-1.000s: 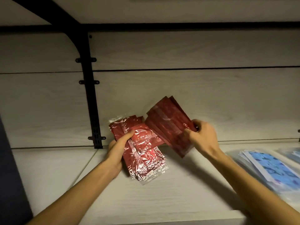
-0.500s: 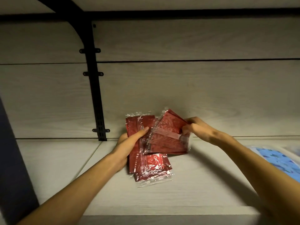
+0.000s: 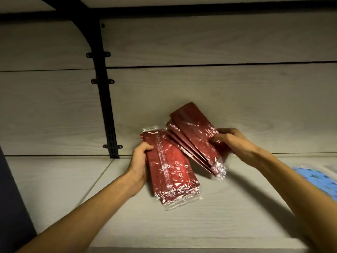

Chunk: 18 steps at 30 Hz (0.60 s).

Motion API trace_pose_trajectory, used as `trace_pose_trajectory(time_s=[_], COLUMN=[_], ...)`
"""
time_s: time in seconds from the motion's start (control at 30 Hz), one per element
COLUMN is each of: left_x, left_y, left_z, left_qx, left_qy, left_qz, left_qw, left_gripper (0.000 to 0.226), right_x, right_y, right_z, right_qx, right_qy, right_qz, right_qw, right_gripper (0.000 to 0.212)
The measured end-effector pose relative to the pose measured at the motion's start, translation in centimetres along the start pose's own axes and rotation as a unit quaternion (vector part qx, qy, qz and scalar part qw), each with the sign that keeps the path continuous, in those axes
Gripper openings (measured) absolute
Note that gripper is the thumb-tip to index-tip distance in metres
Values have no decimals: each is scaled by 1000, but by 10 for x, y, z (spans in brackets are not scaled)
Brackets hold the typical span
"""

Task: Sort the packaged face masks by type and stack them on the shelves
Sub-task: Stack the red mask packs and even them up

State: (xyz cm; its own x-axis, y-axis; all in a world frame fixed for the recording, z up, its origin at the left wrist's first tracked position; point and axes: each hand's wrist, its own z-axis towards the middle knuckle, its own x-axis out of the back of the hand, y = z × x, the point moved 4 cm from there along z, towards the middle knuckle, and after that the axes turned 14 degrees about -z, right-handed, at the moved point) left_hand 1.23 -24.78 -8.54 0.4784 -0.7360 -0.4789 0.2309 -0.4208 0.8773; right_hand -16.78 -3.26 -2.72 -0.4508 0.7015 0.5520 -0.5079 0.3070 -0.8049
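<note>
Head view, left to right: a dark panel (image 3: 11, 194) fills the lower-left edge; next to it a black slotted shelf upright (image 3: 106, 114) runs up the pale wood-grain back wall, with three small cross brackets visible on it, and curves into a black beam at the top. On the wood-grain shelf (image 3: 182, 225), the left hand (image 3: 140, 161) grips the left long edge of a stack of red mask packets (image 3: 167, 168), fingers curled around that edge, thumb on top. The stack lies flat on the shelf, long axis running toward the wall; at least two clear-wrapped packets show at its near end, exact count not discernible. White lettering is printed on the top packet. Just to the right, the right hand (image 3: 231, 141) holds a fanned bundle of red mask packets (image 3: 193, 136), tilted, with the lower end near the shelf; about four or five edges show. Its fingers pinch the bundle's right side. At the far right edge lies one blurred blue patterned mask packet (image 3: 317, 179) on the shelf.
</note>
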Motion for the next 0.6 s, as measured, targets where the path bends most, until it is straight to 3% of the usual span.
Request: trace_pose_trajectory(time_s=[0.1, 0.27, 0.43, 0.6], left_x=[2, 2, 0, -1], left_y=[-4, -1, 4, 4], left_z=[0, 1, -5, -9], left_qx=[5, -18, -65, -78], left_qy=[-1, 9, 2, 6], left_qz=[51, 64, 65, 57], left_qw=[999, 998, 996, 995], left_gripper=[21, 44, 31, 15], right_x=[-8, -39, -67, -80], right_y=[0, -8, -3, -4], right_z=[-5, -16, -24, -30], right_qx=[-24, -55, -94, -138], right_qy=[3, -54, -89, -139], right_qz=[95, 135, 146, 202], right_qw=[995, 988, 981, 960], right_gripper=[20, 25, 19, 43])
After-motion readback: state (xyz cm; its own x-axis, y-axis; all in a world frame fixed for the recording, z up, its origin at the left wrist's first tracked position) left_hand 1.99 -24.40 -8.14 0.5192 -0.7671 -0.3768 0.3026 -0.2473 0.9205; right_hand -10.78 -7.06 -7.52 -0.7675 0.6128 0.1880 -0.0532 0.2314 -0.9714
